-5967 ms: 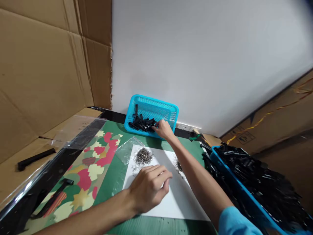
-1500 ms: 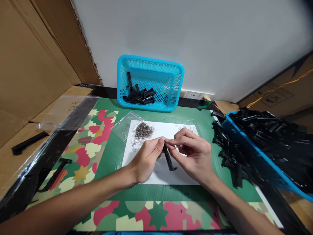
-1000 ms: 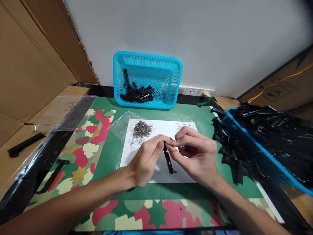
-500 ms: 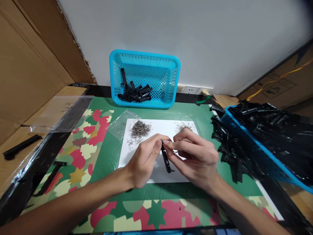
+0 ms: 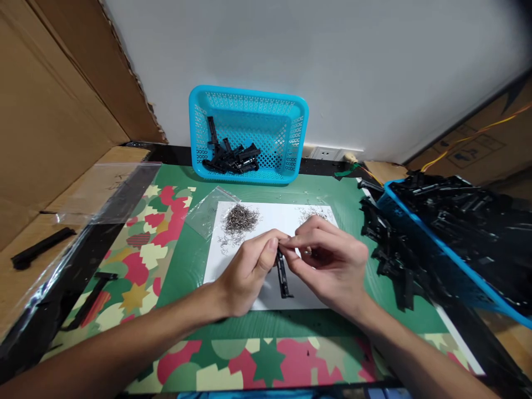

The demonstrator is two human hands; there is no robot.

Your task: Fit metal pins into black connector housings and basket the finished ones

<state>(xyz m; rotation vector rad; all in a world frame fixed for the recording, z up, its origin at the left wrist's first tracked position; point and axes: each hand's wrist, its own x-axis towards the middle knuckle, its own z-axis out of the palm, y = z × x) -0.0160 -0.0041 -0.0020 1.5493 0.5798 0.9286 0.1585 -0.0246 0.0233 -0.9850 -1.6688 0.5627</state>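
A long, narrow black plastic part [image 5: 283, 277] is held over the white paper sheet [image 5: 266, 302], its lower end pointing toward me. My left hand [image 5: 247, 271] is closed on the part's far end, thumb on top. At that same end the thumb and index finger of my right hand [image 5: 332, 260] are pinched together. What lies between those fingertips is too small and hidden to tell. Tiny metal pieces form a dense pile [image 5: 240, 219] on the sheet's far left. A smaller pile [image 5: 313, 215] at the far right is partly covered by my right hand.
A blue basket [image 5: 249, 180] with several black parts stands against the wall. On the right, another blue basket [image 5: 453, 266] is heaped with black parts, and more parts [image 5: 390, 260] lie beside it. A clear plastic bag [image 5: 208, 213] touches the sheet. Single black parts [image 5: 93, 299] lie at left.
The black part has turned in my fingers, so its lower end now points more directly toward me and its grooved face shows. Both hands stay together at its far end.
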